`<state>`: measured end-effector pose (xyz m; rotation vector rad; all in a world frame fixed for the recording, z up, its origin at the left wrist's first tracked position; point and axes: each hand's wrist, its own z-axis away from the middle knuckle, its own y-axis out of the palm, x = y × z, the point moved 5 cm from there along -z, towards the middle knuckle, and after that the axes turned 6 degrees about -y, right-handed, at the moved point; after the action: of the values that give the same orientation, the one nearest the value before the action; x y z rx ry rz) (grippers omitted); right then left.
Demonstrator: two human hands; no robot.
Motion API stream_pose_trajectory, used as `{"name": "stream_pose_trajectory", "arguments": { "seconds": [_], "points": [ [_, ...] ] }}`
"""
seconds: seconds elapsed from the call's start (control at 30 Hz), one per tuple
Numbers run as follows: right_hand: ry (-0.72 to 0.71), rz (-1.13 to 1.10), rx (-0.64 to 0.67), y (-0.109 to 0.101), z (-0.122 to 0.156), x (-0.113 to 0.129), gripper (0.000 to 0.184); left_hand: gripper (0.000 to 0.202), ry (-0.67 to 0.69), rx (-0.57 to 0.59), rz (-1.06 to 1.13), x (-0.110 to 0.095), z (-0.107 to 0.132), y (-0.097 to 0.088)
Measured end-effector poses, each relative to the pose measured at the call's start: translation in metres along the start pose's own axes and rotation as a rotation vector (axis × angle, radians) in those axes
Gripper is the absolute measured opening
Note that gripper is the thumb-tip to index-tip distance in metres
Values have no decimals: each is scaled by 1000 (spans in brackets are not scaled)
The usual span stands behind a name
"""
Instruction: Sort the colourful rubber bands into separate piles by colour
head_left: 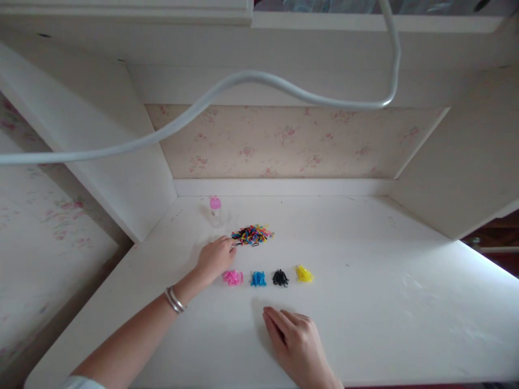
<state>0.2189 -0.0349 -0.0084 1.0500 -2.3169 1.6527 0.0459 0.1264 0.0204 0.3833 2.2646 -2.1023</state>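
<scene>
My left hand (217, 256), with silver bangles (175, 300) on its wrist, reaches to the left edge of a mixed pile of small coloured rubber bands (253, 234). Its fingers are bent, with a small gap between thumb and fingertips; nothing shows between them. Nearer to me is a row of sorted rubber bands: a pink heap (232, 277), a blue heap (258, 279), a black heap (280, 277) and a yellow heap (304, 273). Below the row, my right hand (298, 343) rests on the table, its fingers folded together and thumb against them. I see nothing in it.
A small clear bottle with a pink cap (215, 210) stands behind the left hand. All of this is on a white tabletop (377, 302) between white side panels. A white cable (259, 77) hangs across the upper view, below a cabinet (121, 12).
</scene>
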Motion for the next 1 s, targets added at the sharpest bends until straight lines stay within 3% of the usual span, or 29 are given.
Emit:
{"name": "stream_pose_trajectory", "arguments": {
  "seconds": [0.27,0.5,0.67,0.8,1.0],
  "points": [
    [71,-208,-37,-5,1,-5,26,25,-22,38,-39,0,-15,16],
    [101,-251,-27,-8,-1,-5,27,27,89,28,0,-4,-4,-5],
    [114,-252,-6,-7,-2,-6,28,26,353,53,85,-44,16,-16],
    [132,-257,2,-6,-2,-7,28,26,607,111,78,-83,28,-9],
    [154,-255,7,-6,-2,-7,29,21,716,151,53,-112,25,7]
  ]
}}
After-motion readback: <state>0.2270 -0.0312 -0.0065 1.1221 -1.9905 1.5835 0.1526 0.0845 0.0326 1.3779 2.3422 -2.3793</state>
